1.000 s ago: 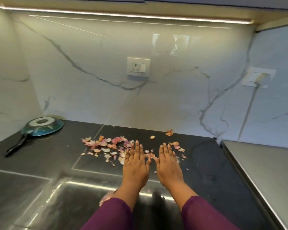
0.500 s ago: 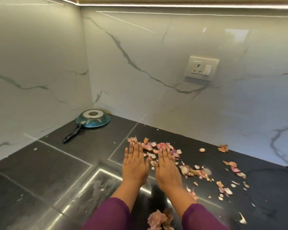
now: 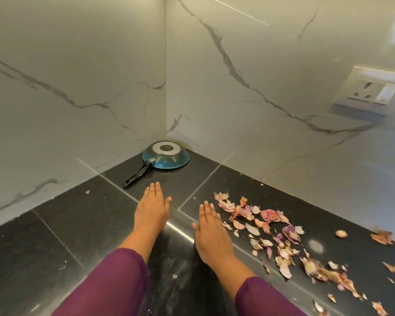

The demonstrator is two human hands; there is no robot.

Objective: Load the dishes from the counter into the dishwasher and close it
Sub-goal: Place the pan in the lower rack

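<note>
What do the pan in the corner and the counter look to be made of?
Pan: probably metal, glossy teal coating, with a bare silvery disc on its upturned base; black handle looks plastic. Counter: dark polished stone or tile, going by its seams and mirror-like reflections.

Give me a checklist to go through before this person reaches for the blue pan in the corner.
1. The left hand is free: ok, fingers straight, holding nothing.
2. The right hand is free: ok, flat and empty.
3. The pan is located: ok, it lies upside down in the corner of the counter.
4. The handle is reachable: ok, it points toward the left hand, apart from it.
5. The onion peels are out of the way: ok, they lie right of the right hand, away from the pan.
6. The dishwasher is open: cannot tell, not in view.
</note>
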